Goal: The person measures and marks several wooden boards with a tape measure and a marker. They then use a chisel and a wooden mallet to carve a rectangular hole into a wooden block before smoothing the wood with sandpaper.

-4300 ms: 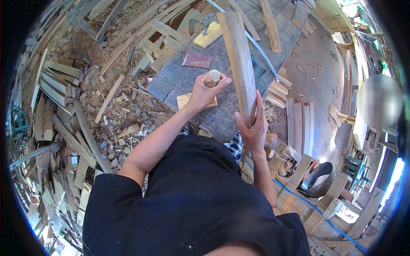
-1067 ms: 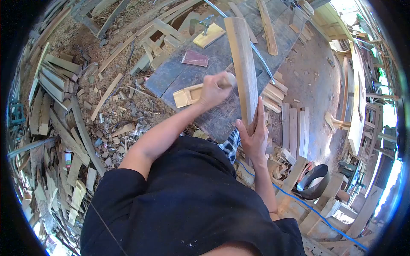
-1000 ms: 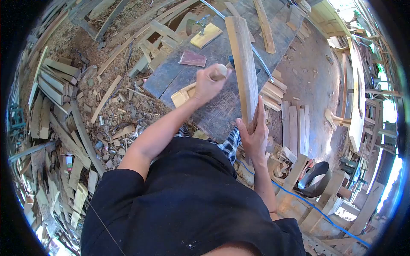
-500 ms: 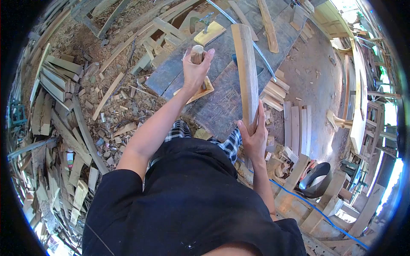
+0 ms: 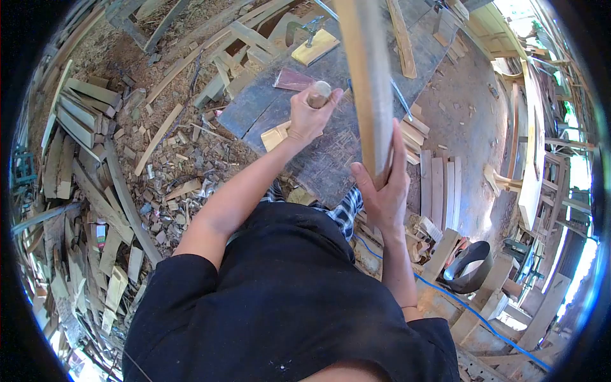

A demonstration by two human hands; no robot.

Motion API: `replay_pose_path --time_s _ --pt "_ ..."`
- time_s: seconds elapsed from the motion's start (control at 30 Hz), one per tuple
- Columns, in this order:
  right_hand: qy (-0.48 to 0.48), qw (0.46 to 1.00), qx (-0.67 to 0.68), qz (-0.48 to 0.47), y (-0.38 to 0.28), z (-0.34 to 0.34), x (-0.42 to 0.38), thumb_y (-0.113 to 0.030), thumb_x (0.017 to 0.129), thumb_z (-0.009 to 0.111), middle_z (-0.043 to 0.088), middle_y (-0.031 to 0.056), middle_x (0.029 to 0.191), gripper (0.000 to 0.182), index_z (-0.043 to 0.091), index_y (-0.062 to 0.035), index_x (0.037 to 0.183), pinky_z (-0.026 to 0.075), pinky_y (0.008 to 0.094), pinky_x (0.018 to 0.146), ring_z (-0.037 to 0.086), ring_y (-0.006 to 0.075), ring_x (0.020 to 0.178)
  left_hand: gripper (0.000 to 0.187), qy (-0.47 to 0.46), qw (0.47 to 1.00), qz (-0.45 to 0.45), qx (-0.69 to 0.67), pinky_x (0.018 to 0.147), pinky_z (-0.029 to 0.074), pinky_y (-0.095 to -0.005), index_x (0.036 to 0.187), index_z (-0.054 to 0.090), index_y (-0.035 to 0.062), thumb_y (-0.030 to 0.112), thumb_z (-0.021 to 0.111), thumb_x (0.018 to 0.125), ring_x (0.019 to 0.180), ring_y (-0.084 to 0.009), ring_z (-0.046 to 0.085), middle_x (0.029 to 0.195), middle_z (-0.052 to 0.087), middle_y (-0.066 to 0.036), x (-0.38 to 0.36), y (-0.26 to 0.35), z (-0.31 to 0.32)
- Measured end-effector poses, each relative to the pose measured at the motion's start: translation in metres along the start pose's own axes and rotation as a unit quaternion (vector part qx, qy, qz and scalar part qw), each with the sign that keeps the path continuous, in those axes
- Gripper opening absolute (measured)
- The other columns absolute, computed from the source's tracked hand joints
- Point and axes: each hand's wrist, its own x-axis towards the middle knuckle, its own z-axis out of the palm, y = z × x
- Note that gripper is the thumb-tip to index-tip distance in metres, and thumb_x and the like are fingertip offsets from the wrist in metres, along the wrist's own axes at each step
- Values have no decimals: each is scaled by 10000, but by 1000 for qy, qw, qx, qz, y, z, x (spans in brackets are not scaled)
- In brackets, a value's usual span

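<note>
My right hand [image 5: 387, 197] grips the lower end of a long wooden board [image 5: 366, 83], thumb on one side and fingers on the other. The board stands up toward the camera, blurred, its top cut off by the frame. My left hand [image 5: 310, 118] is wrapped around a round-ended wooden piece [image 5: 319, 94], left of the board and apart from it. Most of that piece is hidden by the fingers. Just beyond the left hand, a flat reddish-brown piece [image 5: 293, 79] lies on the dark worktable [image 5: 331, 159]. A yellowish wood block [image 5: 275, 135] rests below the left wrist.
A clamp [image 5: 310, 37] stands on another wood block [image 5: 316, 48] at the table's far side. Wood scraps [image 5: 178, 162] litter the ground at left, beside stacked offcuts [image 5: 83, 124]. Several strips [image 5: 439, 188] lie at right, and a blue hose [image 5: 471, 312] runs along the lower right.
The board has been lifted and tilted up toward the camera. My left hand has moved right and slightly nearer with the wooden piece, uncovering the reddish-brown piece.
</note>
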Motion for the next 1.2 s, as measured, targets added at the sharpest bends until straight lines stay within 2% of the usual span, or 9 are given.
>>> replay_pose_path --time_s 0.07,0.27,0.37,0.5,0.57,0.8,0.9,1.03,1.2 --pt "60 988 8 -143 -12 0 8 -135 799 730 557 258 1295 842 265 -40 1495 502 419 919 622 375 1111 267 0 1000 6 0 553 434 -261 755 641 19 237 769 843 621 -36 471 656 591 32 -5 1 7" --pt "1 991 -98 -89 17 13 11 -142 809 718 587 270 1242 802 298 -48 1486 533 424 850 640 391 1066 179 -63 997 41 26 656 533 -304 914 684 5 111 752 786 742 -102 676 781 710 -103 -16 3 5" --pt "-14 991 -103 -81 10 10 10 -146 816 716 596 262 1234 796 300 -55 1488 533 423 850 642 388 1064 198 -55 997 55 18 659 537 -307 933 690 12 101 745 765 748 -153 703 812 713 -138 -16 -9 7" --pt "99 983 -46 -150 0 11 7 -151 805 731 614 247 1208 834 279 -57 1499 530 416 852 658 367 1036 238 -119 986 32 108 666 543 -322 958 694 14 109 743 745 768 -181 716 835 711 -161 -22 4 5" --pt "-51 990 -124 -34 20 17 1 -122 803 728 614 259 1202 837 268 -24 1495 528 422 847 655 377 1041 219 -110 988 88 62 634 534 -348 908 679 14 133 747 738 735 -214 718 791 694 -170 -27 -3 9" --pt "35 990 -95 -96 31 20 -10 -152 808 720 575 276 1255 843 257 -52 1505 531 439 843 641 405 1048 260 -145 976 91 134 672 541 -348 953 686 33 137 743 721 795 -326 701 873 687 -205 -36 -3 11" --pt "-18 993 -112 -40 27 14 -6 -155 812 717 532 287 1309 847 245 -46 1506 534 440 836 628 409 1081 178 -124 983 110 82 631 521 -353 879 663 21 123 737 753 701 -270 689 813 706 -139 -28 -3 13" --pt "11 998 -63 -5 31 5 -8 -167 834 702 521 281 1327 830 234 -68 1511 509 441 890 607 397 1126 263 22 999 -39 -17 511 419 -251 754 616 28 233 740 864 555 -48 492 678 592 45 14 3 -6" --pt "43 998 -47 23 40 2 -12 -216 868 677 529 271 1325 790 237 -85 1511 468 446 955 582 386 1169 227 41 992 -92 -78 463 351 -217 778 575 51 193 696 908 520 -42 453 641 530 33 27 27 -14"
